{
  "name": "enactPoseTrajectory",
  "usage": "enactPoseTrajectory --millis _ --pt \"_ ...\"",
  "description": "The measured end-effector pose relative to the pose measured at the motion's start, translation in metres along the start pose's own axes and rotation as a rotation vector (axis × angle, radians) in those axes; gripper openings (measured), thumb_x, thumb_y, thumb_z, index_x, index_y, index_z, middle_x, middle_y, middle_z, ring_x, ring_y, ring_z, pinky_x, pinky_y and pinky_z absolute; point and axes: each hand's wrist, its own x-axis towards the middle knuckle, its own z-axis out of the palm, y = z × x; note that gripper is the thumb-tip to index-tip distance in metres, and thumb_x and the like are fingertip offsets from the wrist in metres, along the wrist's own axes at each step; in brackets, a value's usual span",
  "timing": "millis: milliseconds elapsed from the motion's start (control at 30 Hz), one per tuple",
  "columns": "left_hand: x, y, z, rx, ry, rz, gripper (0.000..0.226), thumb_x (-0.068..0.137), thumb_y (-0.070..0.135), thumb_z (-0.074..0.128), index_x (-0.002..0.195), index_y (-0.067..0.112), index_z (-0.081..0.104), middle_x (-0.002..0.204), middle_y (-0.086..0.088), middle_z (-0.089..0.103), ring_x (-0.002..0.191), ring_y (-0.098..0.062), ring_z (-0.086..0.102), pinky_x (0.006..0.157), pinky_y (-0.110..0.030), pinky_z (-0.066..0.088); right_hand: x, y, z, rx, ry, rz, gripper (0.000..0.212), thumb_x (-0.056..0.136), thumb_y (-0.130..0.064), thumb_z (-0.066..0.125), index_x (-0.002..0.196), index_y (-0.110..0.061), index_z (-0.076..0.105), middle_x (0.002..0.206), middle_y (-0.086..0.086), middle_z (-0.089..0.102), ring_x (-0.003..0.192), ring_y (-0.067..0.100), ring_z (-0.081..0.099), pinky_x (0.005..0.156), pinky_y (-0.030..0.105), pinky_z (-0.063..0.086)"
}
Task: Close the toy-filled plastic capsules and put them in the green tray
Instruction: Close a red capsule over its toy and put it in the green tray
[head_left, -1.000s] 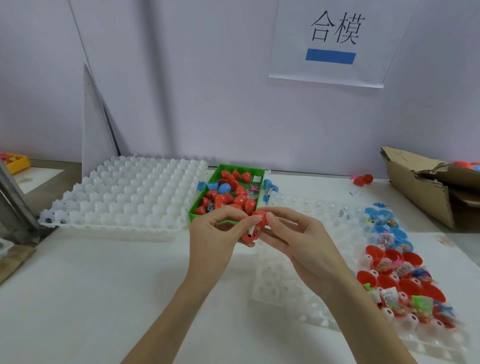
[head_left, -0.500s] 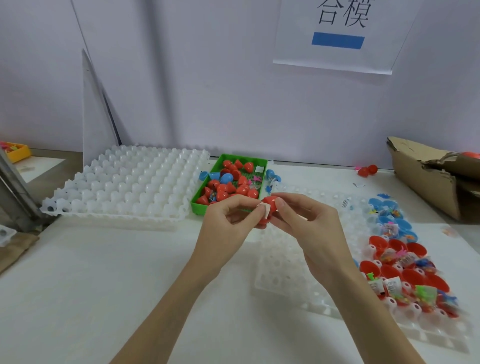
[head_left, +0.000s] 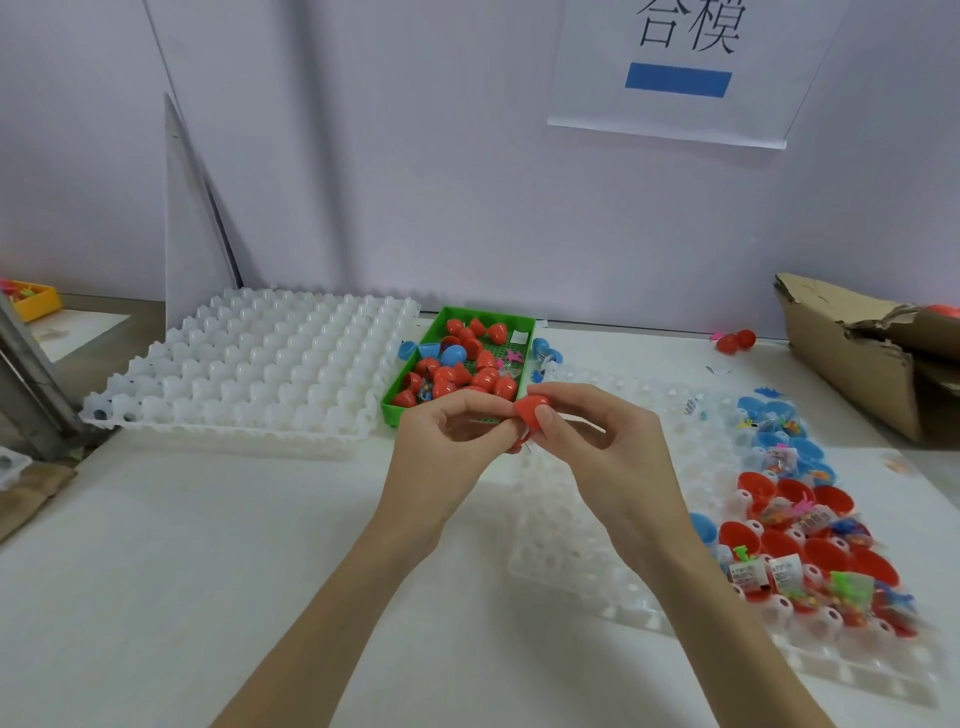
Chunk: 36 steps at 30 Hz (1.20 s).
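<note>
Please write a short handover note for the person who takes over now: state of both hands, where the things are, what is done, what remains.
Left hand and right hand: both pinch one red capsule in the air, just in front of the green tray.
Done: the tray holds many red capsules and a blue one.
Left: put this capsule in the tray, then close the open red halves and blue halves with toys in the white holder on the right.

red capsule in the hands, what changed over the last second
Both hands, left and right, kept their hold on the red capsule. The white slip showing at its open side a second ago is now mostly covered, with the red half turned up under the right thumb. The green tray and the filled halves at right look unchanged.
</note>
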Motion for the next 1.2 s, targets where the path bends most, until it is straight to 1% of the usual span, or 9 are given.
enactPoseTrajectory --millis 200,333,567,633,700,767,867,1033,1200 --pt "-0.003 0.000 0.004 0.137 -0.086 0.189 0.030 0.083 0.008 0.086 0.111 0.016 0.078 0.100 0.005 0.080 0.096 -0.014 0.077 0.084 -0.019 0.059 0.001 0.002 -0.003 -0.032 0.103 -0.028 0.019 0.097 -0.010 0.067 0.110 -0.020 0.077 0.097 -0.012 0.077 0.096 0.007 0.073 0.079 0.017 0.057" --pt "-0.001 -0.003 0.004 0.249 -0.010 0.335 0.025 0.083 0.007 0.086 0.107 0.011 0.077 0.103 -0.002 0.075 0.094 -0.018 0.074 0.083 -0.022 0.059 -0.001 0.002 0.000 0.102 0.058 0.027 0.019 0.097 -0.008 0.067 0.110 -0.016 0.077 0.101 -0.004 0.079 0.098 0.013 0.075 0.083 0.021 0.059" --pt "0.002 -0.004 0.000 0.171 -0.058 0.326 0.012 0.086 -0.004 0.081 0.093 0.006 0.078 0.104 -0.004 0.071 0.101 -0.021 0.072 0.087 -0.031 0.061 0.000 0.002 -0.004 0.320 0.005 0.157 0.019 0.097 -0.006 0.065 0.114 -0.006 0.074 0.110 0.009 0.077 0.105 0.023 0.074 0.092 0.030 0.059" --pt "0.002 -0.004 -0.001 0.161 -0.062 0.333 0.011 0.086 -0.004 0.080 0.091 0.006 0.077 0.104 -0.004 0.070 0.101 -0.023 0.071 0.085 -0.029 0.060 0.000 0.002 -0.004 0.421 -0.032 0.208 0.021 0.097 -0.006 0.064 0.115 -0.002 0.073 0.112 0.012 0.076 0.107 0.025 0.073 0.092 0.030 0.059" --pt "0.003 -0.003 -0.002 0.154 -0.071 0.340 0.012 0.087 -0.004 0.079 0.090 0.006 0.076 0.103 -0.002 0.068 0.099 -0.025 0.070 0.081 -0.033 0.062 0.000 0.001 -0.005 0.492 -0.065 0.253 0.022 0.096 -0.007 0.064 0.115 -0.002 0.073 0.112 0.013 0.076 0.108 0.025 0.073 0.090 0.028 0.059" --pt "0.003 -0.003 -0.003 0.139 -0.091 0.331 0.014 0.089 -0.006 0.076 0.090 0.008 0.074 0.104 -0.001 0.067 0.098 -0.027 0.069 0.078 -0.040 0.064 0.000 0.000 -0.006 0.482 -0.082 0.241 0.022 0.096 -0.007 0.064 0.116 -0.002 0.073 0.112 0.012 0.076 0.108 0.025 0.073 0.089 0.027 0.059" --pt "0.005 -0.003 -0.007 0.163 -0.114 0.344 0.022 0.088 -0.011 0.074 0.090 0.011 0.074 0.105 0.000 0.067 0.104 -0.025 0.068 0.084 -0.042 0.063 -0.002 0.000 -0.002 0.320 -0.058 0.121 0.020 0.096 -0.006 0.065 0.114 -0.007 0.075 0.109 0.008 0.077 0.105 0.023 0.074 0.087 0.025 0.059" --pt "0.005 -0.001 -0.009 0.178 -0.139 0.374 0.023 0.089 -0.009 0.074 0.096 0.013 0.075 0.107 0.003 0.068 0.110 -0.025 0.067 0.087 -0.027 0.058 -0.003 0.000 0.003 0.129 0.003 0.002 0.018 0.096 -0.007 0.068 0.108 -0.016 0.077 0.102 0.000 0.078 0.098 0.018 0.075 0.084 0.022 0.059" --pt "0.004 0.000 -0.006 0.148 -0.128 0.390 0.017 0.097 -0.004 0.067 0.101 0.009 0.078 0.113 -0.005 0.069 0.114 -0.024 0.067 0.087 -0.023 0.058 -0.001 0.000 -0.002 0.211 0.009 0.042 0.017 0.096 -0.009 0.068 0.107 -0.016 0.078 0.105 0.003 0.078 0.101 0.021 0.075 0.087 0.026 0.059"
